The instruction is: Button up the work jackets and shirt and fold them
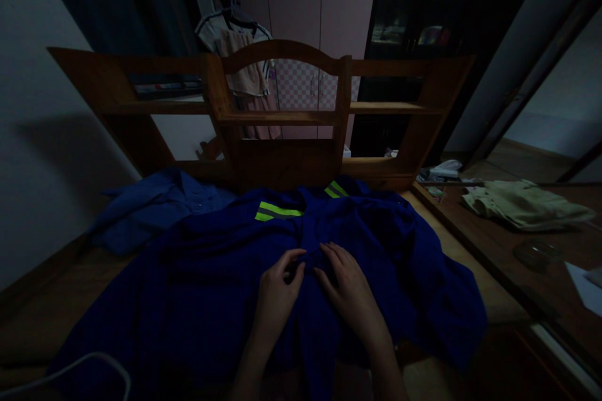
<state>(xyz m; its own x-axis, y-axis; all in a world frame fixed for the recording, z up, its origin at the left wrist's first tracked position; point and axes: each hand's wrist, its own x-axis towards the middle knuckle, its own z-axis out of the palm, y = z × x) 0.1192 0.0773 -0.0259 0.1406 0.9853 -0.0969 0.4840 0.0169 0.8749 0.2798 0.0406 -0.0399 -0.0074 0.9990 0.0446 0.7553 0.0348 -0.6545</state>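
A dark blue work jacket (207, 288) with yellow-green and grey reflective strips (278, 211) lies spread over the wooden desk. At the middle of its front, my left hand (278, 285) pinches the edge of the cloth between thumb and fingers. Close beside it, my right hand (345, 282) has its fingers bent onto the same front strip, thumb and fingertips gripping the fabric. The fingertips of both hands nearly meet. Whatever small part sits between them is too dark to make out.
A wooden shelf frame (282, 118) rises behind the jacket. Lighter blue clothing (160, 203) lies at the left. On the right-hand surface are a folded pale green cloth (527, 203), a glass dish (538, 254) and white paper (586, 288). A white cable (98, 357) crosses the lower left.
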